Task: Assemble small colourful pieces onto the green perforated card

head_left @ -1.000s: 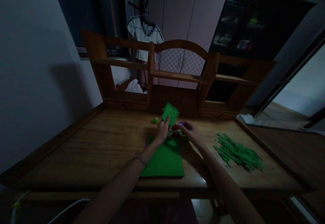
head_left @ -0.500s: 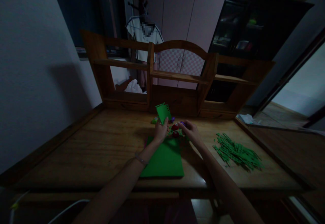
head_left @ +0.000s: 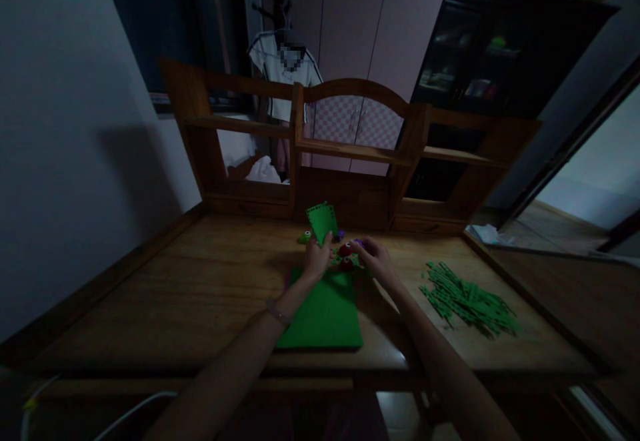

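My left hand (head_left: 317, 256) is closed on a green sheet (head_left: 323, 221) and holds it up, tilted. Small notches or holes run along the sheet's top and side edges. My right hand (head_left: 376, 259) is closed with a small purple object (head_left: 359, 243) at its fingertips; its kind is hard to make out in the dim light. Between the hands sit two red rounded pieces (head_left: 345, 250) with white eye-like spots. A green piece with an eye (head_left: 305, 236) and another purple piece (head_left: 341, 235) lie behind. Below my left hand is a stack of green sheets (head_left: 323, 314).
A heap of green strips (head_left: 470, 301) with holes lies on the wooden desk (head_left: 200, 294) at the right. Small green scraps are scattered between the hands. A wooden shelf unit (head_left: 350, 151) stands along the desk's back edge. White cable (head_left: 135, 411) hangs at lower left.
Both hands stay almost in place. The green sheet in my left hand has shifted very slightly; my right hand still holds the purple object.
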`<state>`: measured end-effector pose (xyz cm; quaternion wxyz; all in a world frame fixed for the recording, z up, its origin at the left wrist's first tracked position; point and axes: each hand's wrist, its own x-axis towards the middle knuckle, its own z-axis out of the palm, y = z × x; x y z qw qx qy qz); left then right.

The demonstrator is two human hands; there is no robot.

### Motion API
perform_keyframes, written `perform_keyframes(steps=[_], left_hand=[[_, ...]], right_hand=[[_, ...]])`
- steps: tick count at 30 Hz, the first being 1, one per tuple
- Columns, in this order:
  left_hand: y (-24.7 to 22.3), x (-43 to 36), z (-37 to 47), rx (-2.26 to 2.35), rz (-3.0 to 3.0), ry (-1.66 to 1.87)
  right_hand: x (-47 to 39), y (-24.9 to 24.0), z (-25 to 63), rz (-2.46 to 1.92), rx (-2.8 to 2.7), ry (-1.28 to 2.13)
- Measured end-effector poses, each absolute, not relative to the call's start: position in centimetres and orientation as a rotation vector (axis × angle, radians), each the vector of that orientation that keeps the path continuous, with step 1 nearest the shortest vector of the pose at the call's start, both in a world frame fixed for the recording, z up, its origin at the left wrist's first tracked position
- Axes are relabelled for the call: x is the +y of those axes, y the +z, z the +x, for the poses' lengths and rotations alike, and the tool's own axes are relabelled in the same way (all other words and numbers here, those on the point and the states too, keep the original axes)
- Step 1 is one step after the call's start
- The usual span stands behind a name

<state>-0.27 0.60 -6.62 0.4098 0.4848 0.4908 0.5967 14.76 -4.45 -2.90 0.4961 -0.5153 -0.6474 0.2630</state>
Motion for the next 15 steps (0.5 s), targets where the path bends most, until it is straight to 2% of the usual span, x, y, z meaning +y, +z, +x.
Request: perform_keyframes(steps=[15], left_hand=[[-7.38, 1.24, -0.31, 1.303, 1.342, 1.51]], right_hand=[[-4.42, -3.05, 14.55, -1.223, -1.583, 0.695]])
